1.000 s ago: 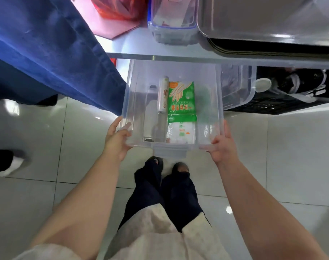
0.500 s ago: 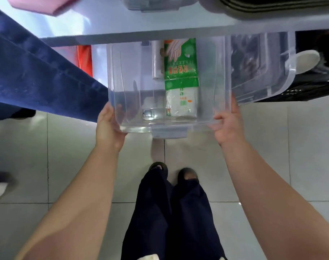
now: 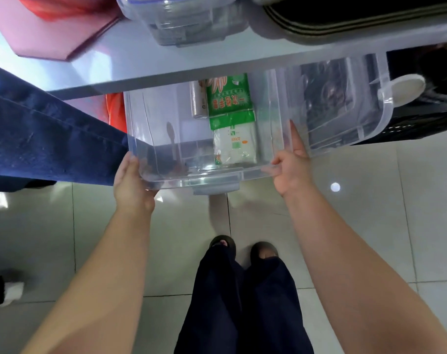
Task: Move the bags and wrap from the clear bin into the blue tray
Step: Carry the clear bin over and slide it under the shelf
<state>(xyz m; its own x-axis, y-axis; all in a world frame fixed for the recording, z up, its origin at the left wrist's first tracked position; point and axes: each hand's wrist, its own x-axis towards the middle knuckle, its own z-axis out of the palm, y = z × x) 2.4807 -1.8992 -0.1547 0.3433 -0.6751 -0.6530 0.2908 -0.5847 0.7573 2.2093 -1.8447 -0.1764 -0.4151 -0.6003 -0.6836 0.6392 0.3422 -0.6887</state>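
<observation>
I hold a clear plastic bin (image 3: 166, 149) by its two near corners, its far end under the grey table edge (image 3: 166, 77). My left hand (image 3: 133, 185) grips the near left corner and my right hand (image 3: 291, 167) grips the near right corner, one finger stretched up along the side wall. Inside lie a green-and-white bag pack (image 3: 228, 98), a second white bag pack with a green top (image 3: 234, 141) nearer me, and a roll of wrap (image 3: 198, 100) to their left. No blue tray is in view.
A second clear bin (image 3: 357, 103) sits to the right under the table beside a dark crate (image 3: 421, 118). On the table stand a clear lidded box (image 3: 184, 19), stacked trays (image 3: 357, 19) and a pink sheet (image 3: 51, 29). Another person's blue trouser leg (image 3: 46, 139) crosses the left. My feet (image 3: 243, 251) stand on pale tiles.
The bin, still held in both hands, has slid back so more of its far end lies under the table. My right hand's finger now stretches along the side wall.
</observation>
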